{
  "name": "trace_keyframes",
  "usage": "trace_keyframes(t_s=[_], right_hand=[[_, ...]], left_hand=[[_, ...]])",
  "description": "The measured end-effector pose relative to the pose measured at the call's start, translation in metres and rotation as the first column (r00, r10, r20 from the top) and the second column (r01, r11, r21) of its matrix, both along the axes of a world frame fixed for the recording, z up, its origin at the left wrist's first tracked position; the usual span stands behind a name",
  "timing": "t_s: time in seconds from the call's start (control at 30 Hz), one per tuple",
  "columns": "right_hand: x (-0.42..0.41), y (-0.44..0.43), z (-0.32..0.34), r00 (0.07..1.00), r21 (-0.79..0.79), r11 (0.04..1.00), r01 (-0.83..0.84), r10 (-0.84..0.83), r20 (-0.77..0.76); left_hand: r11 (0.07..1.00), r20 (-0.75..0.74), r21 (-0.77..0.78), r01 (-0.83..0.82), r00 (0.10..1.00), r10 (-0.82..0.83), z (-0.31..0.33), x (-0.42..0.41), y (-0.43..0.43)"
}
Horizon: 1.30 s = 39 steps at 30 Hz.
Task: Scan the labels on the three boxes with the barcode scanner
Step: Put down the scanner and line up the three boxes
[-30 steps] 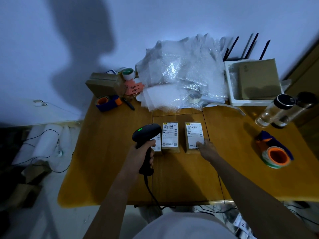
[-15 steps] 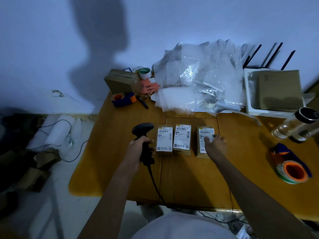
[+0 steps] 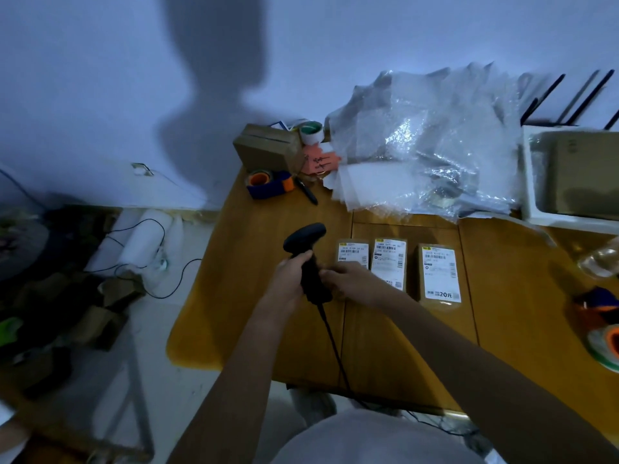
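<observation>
Right hand (image 3: 355,283) now at scanner (image 3: 306,256)

Left hand (image 3: 290,279) curled tight in a fist, right hand (image 3: 351,283) reaching across beside it.

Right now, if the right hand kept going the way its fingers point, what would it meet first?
Probably the scanner handle: the right hand reaches leftward, fingers at the grip that the left hand holds. Contact is unclear.
</observation>
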State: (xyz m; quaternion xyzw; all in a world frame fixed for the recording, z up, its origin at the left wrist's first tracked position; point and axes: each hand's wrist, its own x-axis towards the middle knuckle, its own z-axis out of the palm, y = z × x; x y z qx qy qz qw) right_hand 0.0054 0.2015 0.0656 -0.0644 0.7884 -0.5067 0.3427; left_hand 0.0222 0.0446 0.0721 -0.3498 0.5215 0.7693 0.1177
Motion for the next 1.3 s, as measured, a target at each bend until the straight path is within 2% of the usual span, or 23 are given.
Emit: trace_keyframes(t_s=[0.07, 0.17, 0.3, 0.43, 0.57, 0.63, 0.93, 1.1, 1.3], right_hand=[[0.001, -0.014, -0.004, 1.0, 0.015, 0.999, -0.029, 0.029, -0.003], [-0.002, -0.026, -0.006, 0.998, 0.005, 1.0, 0.026, -0.026, 0.051], [-0.007, -0.041, -0.019, 0.993, 0.022, 0.997, 0.077, -0.079, 0.085], [-0.012, -0.054, -0.026, 0.975, 0.036, 0.985, 0.169, -0.172, 0.139], [-0.017, -0.067, -0.037, 0.956, 0.092, 0.968, 0.232, -0.244, 0.162], [-0.021, -0.074, -0.046, 0.951, 0.151, 0.959, 0.241, -0.264, 0.161], [-0.037, -0.088, -0.075, 0.948, 0.233, 0.951, 0.204, -0.252, 0.194], [-0.039, -0.094, -0.078, 0.933, 0.231, 0.951, 0.205, -0.261, 0.246], [-0.048, -0.097, -0.085, 0.914, 0.241, 0.945, 0.223, -0.288, 0.285]], left_hand=[[1.0, 0.013, -0.001, -0.014, 1.0, 0.014, -0.004, -0.002, -0.004], [0.999, 0.019, -0.001, -0.041, 0.999, 0.041, -0.012, -0.008, -0.014], [0.992, 0.086, -0.125, -0.016, 0.996, 0.027, -0.026, -0.015, -0.027], [0.945, 0.133, -0.294, 0.143, 0.985, -0.107, -0.037, -0.017, -0.031], [0.842, 0.21, -0.365, 0.397, 0.916, -0.341, -0.045, -0.012, -0.038], [0.804, 0.215, -0.393, 0.447, 0.894, -0.393, -0.054, -0.01, -0.041], [0.807, 0.219, -0.396, 0.438, 0.899, -0.38, -0.087, -0.024, -0.05], [0.848, 0.239, -0.355, 0.393, 0.915, -0.324, -0.101, -0.033, -0.053], [0.82, 0.231, -0.436, 0.371, 0.927, -0.296, -0.115, -0.04, -0.05]])
